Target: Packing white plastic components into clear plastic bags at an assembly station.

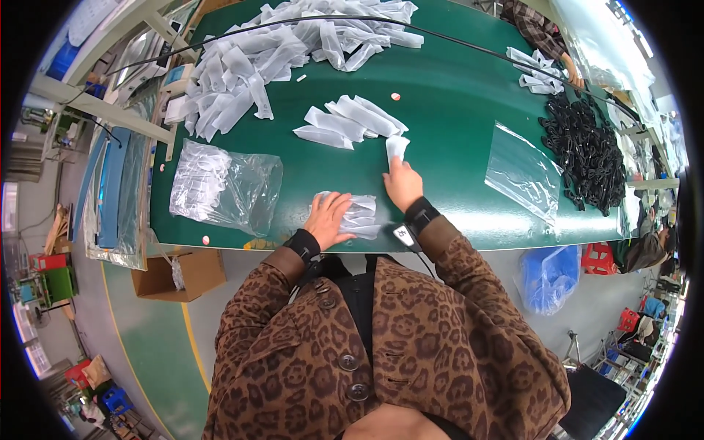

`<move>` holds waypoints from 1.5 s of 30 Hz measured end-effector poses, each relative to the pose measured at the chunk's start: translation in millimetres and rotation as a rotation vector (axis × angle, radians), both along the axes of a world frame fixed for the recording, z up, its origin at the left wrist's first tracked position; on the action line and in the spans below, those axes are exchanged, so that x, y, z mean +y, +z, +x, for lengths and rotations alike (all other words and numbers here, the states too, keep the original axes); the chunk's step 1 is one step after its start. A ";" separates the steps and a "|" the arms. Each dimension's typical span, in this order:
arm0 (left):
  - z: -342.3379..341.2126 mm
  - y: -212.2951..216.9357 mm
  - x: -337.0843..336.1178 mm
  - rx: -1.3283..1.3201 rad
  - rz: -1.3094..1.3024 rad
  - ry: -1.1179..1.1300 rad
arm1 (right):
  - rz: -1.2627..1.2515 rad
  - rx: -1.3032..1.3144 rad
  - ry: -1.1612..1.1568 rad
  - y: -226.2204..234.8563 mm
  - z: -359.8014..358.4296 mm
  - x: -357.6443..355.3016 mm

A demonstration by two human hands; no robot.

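Note:
On the green table, my left hand (329,218) lies with fingers spread over a short row of white frosted pouches (361,217) near the front edge. My right hand (404,185) pinches one white pouch (397,147) by its near end, a little farther out and to the right. Just beyond it rests a loose group of several similar pouches (345,121). What the pouches contain cannot be made out. To the left of my left hand sits a clear plastic bag (253,192) partly filled with stacked white pouches.
A large heap of white pouches (249,66) covers the far left. At right lie a flat clear bag (522,176) and a pile of black cords (583,150). Another person's hand (572,71) is at the far right. A cardboard box (180,276) stands below the table's left.

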State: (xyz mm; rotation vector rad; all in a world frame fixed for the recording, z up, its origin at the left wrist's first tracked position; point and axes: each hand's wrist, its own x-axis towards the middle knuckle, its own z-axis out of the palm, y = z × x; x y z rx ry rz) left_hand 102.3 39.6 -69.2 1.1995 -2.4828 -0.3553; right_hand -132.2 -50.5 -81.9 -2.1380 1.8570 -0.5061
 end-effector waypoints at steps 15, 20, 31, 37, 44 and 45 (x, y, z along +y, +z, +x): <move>-23.8 6.7 2.2 0.027 0.116 -0.108 | -0.022 -0.481 0.272 3.7 8.1 41.6; -25.8 13.1 -4.5 0.050 0.022 -0.060 | 0.047 -0.413 0.460 -1.4 -8.9 38.7; -11.3 -20.9 -9.2 0.332 0.175 -0.017 | 0.034 -0.101 0.596 18.3 -3.2 80.3; -4.1 -37.2 -21.1 0.343 0.396 0.332 | -0.097 -0.072 0.654 18.9 -2.8 79.0; -0.7 -35.2 -26.0 0.767 0.232 0.633 | -0.118 -0.076 0.615 13.0 -5.2 81.4; -7.6 -28.1 -22.8 0.884 0.210 0.622 | -0.106 -0.097 0.597 11.9 -5.1 84.3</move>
